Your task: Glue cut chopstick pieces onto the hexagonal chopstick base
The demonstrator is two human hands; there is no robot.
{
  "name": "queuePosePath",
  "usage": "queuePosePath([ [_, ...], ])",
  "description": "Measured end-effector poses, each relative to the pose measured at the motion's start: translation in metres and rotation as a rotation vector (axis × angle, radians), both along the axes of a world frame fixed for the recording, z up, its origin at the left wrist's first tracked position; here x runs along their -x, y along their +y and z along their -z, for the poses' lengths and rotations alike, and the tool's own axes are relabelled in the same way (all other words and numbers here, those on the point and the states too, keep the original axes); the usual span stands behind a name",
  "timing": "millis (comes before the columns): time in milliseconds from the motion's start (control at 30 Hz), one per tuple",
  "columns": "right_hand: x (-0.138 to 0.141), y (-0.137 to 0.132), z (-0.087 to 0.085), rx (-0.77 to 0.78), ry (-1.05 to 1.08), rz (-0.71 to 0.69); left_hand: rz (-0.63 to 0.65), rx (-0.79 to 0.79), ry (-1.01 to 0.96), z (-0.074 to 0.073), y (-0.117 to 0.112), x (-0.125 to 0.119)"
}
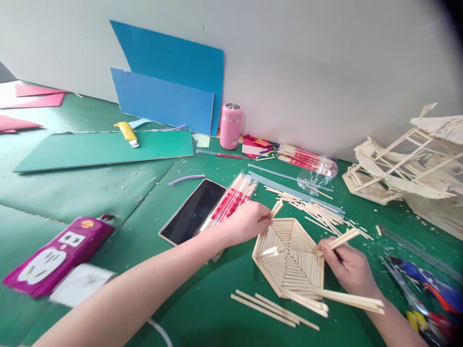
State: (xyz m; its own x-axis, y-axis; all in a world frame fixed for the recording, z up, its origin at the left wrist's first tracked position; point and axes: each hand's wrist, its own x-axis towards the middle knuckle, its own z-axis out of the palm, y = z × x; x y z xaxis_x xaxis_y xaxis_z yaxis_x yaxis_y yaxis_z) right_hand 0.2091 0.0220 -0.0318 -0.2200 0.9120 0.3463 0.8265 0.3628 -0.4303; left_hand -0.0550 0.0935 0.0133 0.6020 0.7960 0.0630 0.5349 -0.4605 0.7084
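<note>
A hexagonal panel (288,260) of pale wooden sticks, laid in a web-like pattern, lies on the green table. My left hand (249,222) is closed on a short bundle of wooden sticks (277,208) at the panel's far left corner. At its right corner, the fingers of my right hand (350,264) pinch a longer stick bundle (340,240). Other stick posts (268,252) rise from the panel's left and near edges, two of them leaning toward me on the right. Whether the held bundles are fixed to the panel cannot be seen. Several loose sticks (269,308) lie in front.
Beyond the panel are cut sticks (318,212), wrapped stick packs (233,197) and a phone (193,212). Pliers (408,284) lie right, below a stick model (401,168). A purple power strip (60,255), yellow cutter (126,132) and pink flask (230,126) stand farther off.
</note>
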Motion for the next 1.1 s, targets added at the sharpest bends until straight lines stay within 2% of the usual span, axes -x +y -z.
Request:
queuePosePath([
  [567,0.012,0.004,-0.005,-0.005,0.111,-0.004,0.017,-0.004,-0.030,-0.005,0.005,-0.002],
  [1100,0.012,0.006,-0.002,-0.039,0.205,-0.045,0.029,0.003,0.081,-0.008,0.008,-0.006],
])
